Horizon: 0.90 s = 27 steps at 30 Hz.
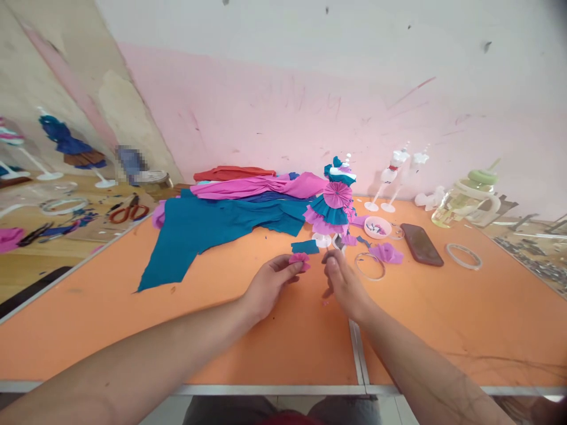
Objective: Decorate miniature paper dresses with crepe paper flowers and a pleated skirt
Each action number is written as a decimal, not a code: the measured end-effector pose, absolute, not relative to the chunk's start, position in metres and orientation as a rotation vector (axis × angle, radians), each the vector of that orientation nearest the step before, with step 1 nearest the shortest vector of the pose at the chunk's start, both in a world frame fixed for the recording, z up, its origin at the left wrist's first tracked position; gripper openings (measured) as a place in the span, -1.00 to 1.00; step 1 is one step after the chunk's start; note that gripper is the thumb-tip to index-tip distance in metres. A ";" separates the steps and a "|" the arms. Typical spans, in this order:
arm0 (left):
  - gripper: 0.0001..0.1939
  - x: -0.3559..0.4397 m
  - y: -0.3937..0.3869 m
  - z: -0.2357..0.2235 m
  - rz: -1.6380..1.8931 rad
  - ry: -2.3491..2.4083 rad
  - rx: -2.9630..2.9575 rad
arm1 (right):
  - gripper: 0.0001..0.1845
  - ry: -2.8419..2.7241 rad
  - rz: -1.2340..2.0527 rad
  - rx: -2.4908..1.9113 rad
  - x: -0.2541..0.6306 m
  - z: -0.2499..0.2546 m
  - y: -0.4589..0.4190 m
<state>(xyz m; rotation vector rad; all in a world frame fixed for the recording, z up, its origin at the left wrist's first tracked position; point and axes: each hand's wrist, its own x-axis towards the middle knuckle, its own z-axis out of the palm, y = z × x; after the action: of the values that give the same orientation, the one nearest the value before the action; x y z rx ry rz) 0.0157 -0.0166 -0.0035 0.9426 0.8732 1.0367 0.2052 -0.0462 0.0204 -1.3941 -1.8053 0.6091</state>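
My left hand (271, 283) pinches a small folded pink paper piece (299, 260) between thumb and fingers, just above the orange table (133, 319). My right hand (344, 284) rests beside it, fingers curled down toward the table; whether it holds anything is hidden. Just beyond my hands stands a small mannequin (334, 203) dressed in teal and pink pleated paper, with a teal paper scrap (305, 247) at its base.
Teal crepe paper (208, 230) and pink sheets (252, 186) lie at the back left. A small bowl (377, 227), clear tape ring (370, 265), pink ruffle (386, 252), phone (421, 244), another ring (463, 256), bare mannequins (392, 174), bottle (465, 198). Red scissors (129, 211) on the left table.
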 end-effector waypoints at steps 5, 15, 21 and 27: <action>-0.76 0.013 -0.016 -0.002 1.085 0.811 0.892 | -0.57 -1.873 0.905 -1.406 0.193 0.025 -0.057; -0.80 0.017 -0.020 -0.004 1.083 0.773 0.962 | -0.53 -1.914 0.870 -1.386 0.190 0.019 -0.056; -0.76 0.018 -0.023 -0.002 1.059 0.767 1.010 | -0.54 -1.871 0.888 -1.411 0.190 0.017 -0.056; -0.77 0.018 -0.023 -0.003 1.052 0.786 1.031 | -0.52 -1.864 0.895 -1.406 0.190 0.019 -0.056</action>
<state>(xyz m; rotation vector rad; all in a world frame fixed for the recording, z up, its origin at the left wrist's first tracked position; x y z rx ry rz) 0.0182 -0.0233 -0.0026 1.0312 0.7864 1.0516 0.1901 -0.0561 0.0191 -1.4062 -1.8638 0.8955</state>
